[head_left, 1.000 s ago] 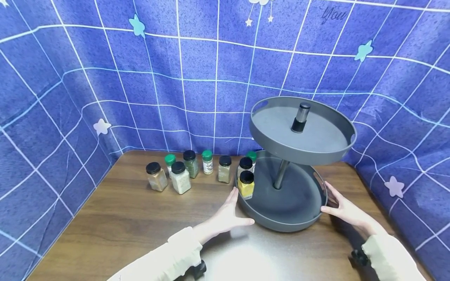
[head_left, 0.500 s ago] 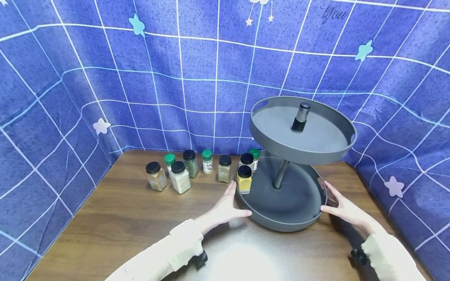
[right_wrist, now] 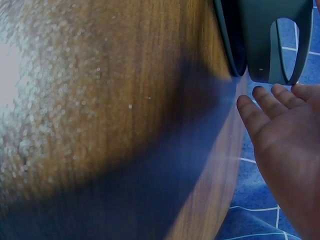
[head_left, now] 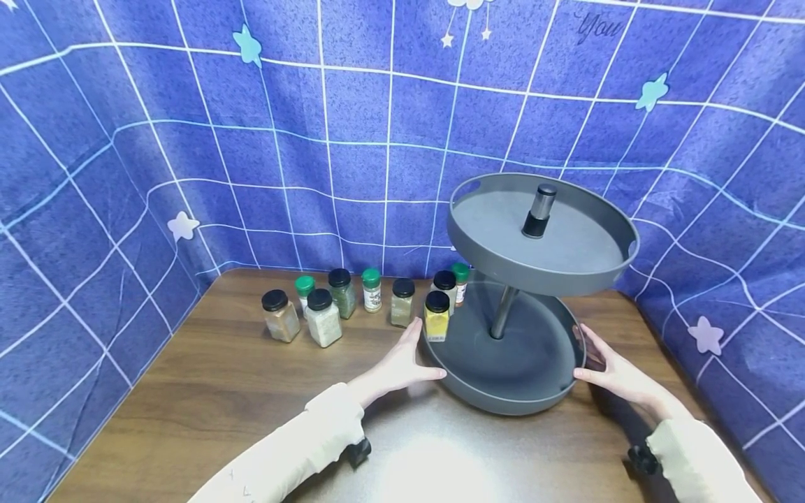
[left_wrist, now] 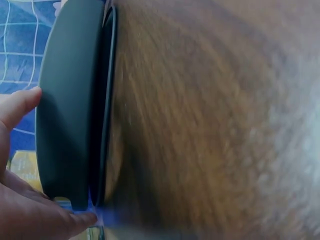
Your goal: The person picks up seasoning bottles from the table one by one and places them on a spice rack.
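A grey two-tier turntable organizer (head_left: 503, 398) stands on the table, its round upper tray (head_left: 585, 244) raised on a metal post (head_left: 504, 314). On the lower tray's left side sit a yellow jar (head_left: 437, 321) with a black lid, a second black-lidded jar (head_left: 444, 290) and a green-lidded bottle (head_left: 460, 283). My left hand (head_left: 397, 363) touches the lower tray's left rim, fingers extended and thumb spread toward the front. Across from it, my right hand (head_left: 613, 370) is spread against the right rim; in the right wrist view its fingertips lie near a handle cutout (right_wrist: 287, 52).
Left of the organizer, several spice jars stand on the wooden table (head_left: 220, 391), among them a white-filled jar (head_left: 323, 321), a brown-filled jar (head_left: 281, 320) and a green-lidded bottle (head_left: 372, 292). A blue star-patterned curtain (head_left: 352, 175) borders the back and sides.
The lower tray has turned clockwise seen from above, carrying the yellow jar backward and the green-lidded bottle rightward. My left hand has moved back with the rim; the right hand has stayed put.
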Available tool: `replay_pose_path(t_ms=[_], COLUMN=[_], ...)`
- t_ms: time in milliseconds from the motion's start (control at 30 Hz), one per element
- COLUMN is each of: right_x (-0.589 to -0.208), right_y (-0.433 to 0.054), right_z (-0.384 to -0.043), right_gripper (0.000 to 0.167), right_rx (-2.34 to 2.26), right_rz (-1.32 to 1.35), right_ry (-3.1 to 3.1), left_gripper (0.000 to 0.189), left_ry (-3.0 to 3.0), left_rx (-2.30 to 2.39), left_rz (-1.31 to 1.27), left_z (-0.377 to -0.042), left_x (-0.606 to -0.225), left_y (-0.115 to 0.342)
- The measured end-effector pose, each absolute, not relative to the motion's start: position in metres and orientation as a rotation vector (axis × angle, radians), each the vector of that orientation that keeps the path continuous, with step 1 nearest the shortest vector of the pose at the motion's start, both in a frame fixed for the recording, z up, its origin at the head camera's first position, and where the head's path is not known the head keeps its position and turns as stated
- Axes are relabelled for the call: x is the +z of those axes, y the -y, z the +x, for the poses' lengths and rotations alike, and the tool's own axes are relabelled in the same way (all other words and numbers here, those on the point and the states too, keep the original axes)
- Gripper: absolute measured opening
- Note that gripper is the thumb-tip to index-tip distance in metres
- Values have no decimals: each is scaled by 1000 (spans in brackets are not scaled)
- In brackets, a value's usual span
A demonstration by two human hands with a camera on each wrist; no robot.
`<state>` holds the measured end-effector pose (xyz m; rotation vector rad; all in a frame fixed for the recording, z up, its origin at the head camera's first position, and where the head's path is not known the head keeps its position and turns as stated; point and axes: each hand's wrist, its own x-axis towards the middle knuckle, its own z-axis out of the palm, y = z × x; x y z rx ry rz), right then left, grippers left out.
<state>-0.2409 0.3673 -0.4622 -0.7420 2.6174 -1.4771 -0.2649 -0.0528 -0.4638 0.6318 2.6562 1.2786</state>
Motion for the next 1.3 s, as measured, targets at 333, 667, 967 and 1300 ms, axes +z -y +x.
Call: replay_pose_path(t_ms=[333,667,967,1300], right_x=[-463,-466,-467,-468], right_y=[-368,-368,-367,-368], right_z=[-240,-240,-240,-241], right_gripper=[84,85,86,85], right_rx=[-1471,-1470,-1462,-1481], right_rz=[-702,-720,-732,-756], right_ry=[-2619,-2633,-2638,-2620], left_gripper=[110,108,109,111], left_ry=[-2647,-2621,-2614,-2585], left_rx=[1222,1229,1240,1177], left_rz=[689,696,715,771], left_z=[-280,-287,-273,-251], left_x=[-463,-468,-467,-465], left_y=[59,61,68,74])
